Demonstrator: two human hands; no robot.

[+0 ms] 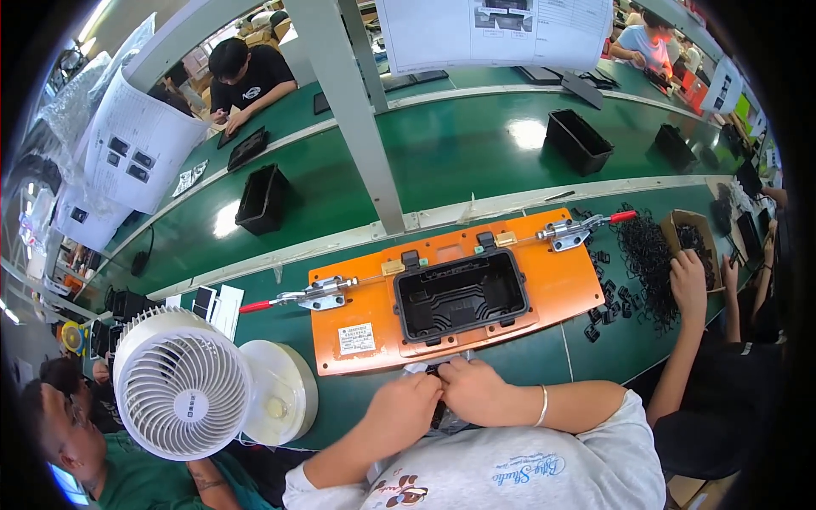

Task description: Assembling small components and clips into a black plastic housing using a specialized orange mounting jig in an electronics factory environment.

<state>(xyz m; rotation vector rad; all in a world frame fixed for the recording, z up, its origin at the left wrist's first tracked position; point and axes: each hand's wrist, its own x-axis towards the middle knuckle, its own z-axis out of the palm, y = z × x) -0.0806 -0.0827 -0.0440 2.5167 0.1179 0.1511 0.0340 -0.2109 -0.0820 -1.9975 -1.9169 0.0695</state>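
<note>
Head view: a small dark piece (pixel 438 415), partly hidden, appears pinched between the left hand (pixel 406 405) and right hand (pixel 478 391), near the orange fixture (pixel 557 297); should either grip be loosened, it could be dropped onto the table (pixel 348 401).

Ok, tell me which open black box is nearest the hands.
The open black box set in the orange fixture; the other boxes on the green surface behind are farther off.
</note>
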